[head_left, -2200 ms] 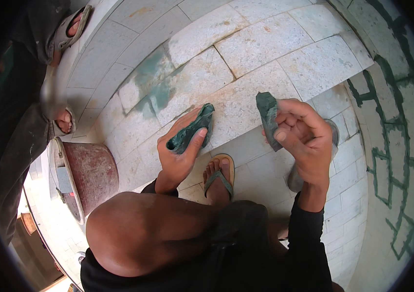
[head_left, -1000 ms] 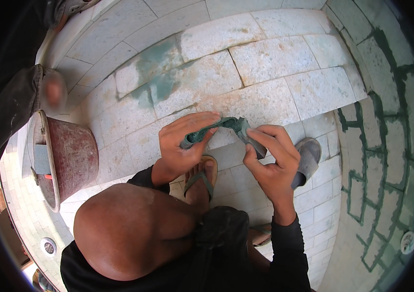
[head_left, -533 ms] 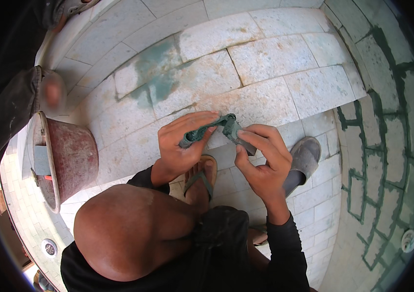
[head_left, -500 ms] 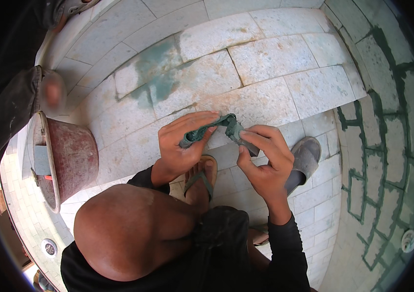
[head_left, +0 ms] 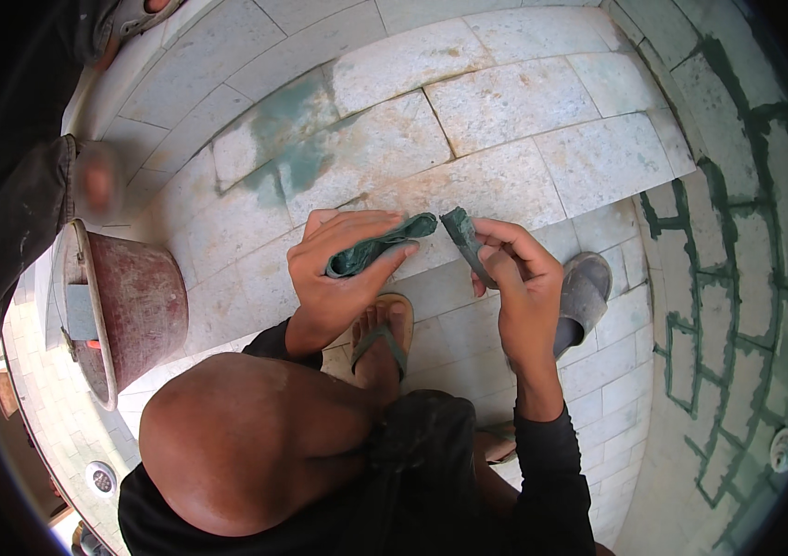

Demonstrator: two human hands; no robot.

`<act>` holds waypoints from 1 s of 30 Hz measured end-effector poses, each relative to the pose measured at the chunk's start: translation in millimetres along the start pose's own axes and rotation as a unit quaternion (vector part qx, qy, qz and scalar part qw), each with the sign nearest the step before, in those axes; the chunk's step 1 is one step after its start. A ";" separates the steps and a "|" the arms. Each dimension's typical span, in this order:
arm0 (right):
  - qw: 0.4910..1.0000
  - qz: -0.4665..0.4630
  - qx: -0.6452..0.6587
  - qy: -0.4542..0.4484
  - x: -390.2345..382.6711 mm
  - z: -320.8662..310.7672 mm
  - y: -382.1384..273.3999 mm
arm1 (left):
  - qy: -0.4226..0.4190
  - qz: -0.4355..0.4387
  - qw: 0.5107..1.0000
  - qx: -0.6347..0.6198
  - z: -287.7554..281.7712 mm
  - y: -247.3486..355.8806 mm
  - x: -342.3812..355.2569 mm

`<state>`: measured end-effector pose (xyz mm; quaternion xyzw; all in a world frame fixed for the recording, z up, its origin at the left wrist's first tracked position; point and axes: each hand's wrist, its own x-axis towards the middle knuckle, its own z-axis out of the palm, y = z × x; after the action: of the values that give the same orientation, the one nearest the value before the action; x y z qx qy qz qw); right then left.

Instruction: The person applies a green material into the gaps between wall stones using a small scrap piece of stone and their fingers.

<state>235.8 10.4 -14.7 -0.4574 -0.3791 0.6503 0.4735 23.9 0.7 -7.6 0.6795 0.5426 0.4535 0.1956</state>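
Observation:
My left hand (head_left: 334,273) is closed around a folded, flexible holder (head_left: 366,248) smeared inside with dark green paste, its looped end showing past my fingers. My right hand (head_left: 519,273) pinches a small, flat grey-green piece (head_left: 461,239) coated with green at its upper end, held upright and slightly apart from the holder. Both hands are above a pale stone-tiled step (head_left: 505,139) stained with green and rust-coloured patches, over my sandalled foot (head_left: 380,341).
A dusty maroon bucket (head_left: 139,310) with a grey block inside stands at the left. Another person's trousered legs (head_left: 23,218) are at the left edge. A grey clog (head_left: 584,292) lies at the right, beside tiles (head_left: 746,296) with thick green joints. Round fittings sit low at either side.
Half a second ago the right-hand piece touched the holder; it has now pulled away to the right and turned more upright. My left hand has shifted slightly left.

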 end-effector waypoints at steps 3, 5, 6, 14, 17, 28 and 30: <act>0.999 0.023 0.046 -0.001 0.5 5.3 -3.8 | 0.018 0.012 1.000 0.008 -1.3 -5.5 -4.8; 0.999 0.024 0.044 -0.013 -1.3 7.5 -5.0 | 0.017 0.021 1.000 0.006 -2.3 -6.6 -5.0; 0.999 0.022 0.044 -0.013 -1.2 7.0 -4.7 | 0.012 0.025 1.000 0.005 -1.6 -6.5 -3.2; 0.998 0.042 0.047 0.012 -2.2 2.3 -4.5 | -0.020 0.075 0.996 -0.040 -2.1 -15.3 5.3; 0.998 0.039 0.053 0.009 -1.8 1.6 -4.8 | -0.037 0.079 0.993 -0.079 -1.4 -20.4 4.8; 0.998 0.054 -0.013 0.010 -7.0 -7.2 -20.8 | -0.054 0.139 0.988 -0.034 -1.3 -19.6 10.7; 0.998 0.049 -0.037 0.009 -8.9 -9.4 -22.5 | -0.054 0.149 0.987 -0.027 0.2 -18.1 11.7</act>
<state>252.0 8.4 5.5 -0.4982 -0.3756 0.6543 0.4274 13.9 17.5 -16.7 0.7705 0.4118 0.4546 0.1734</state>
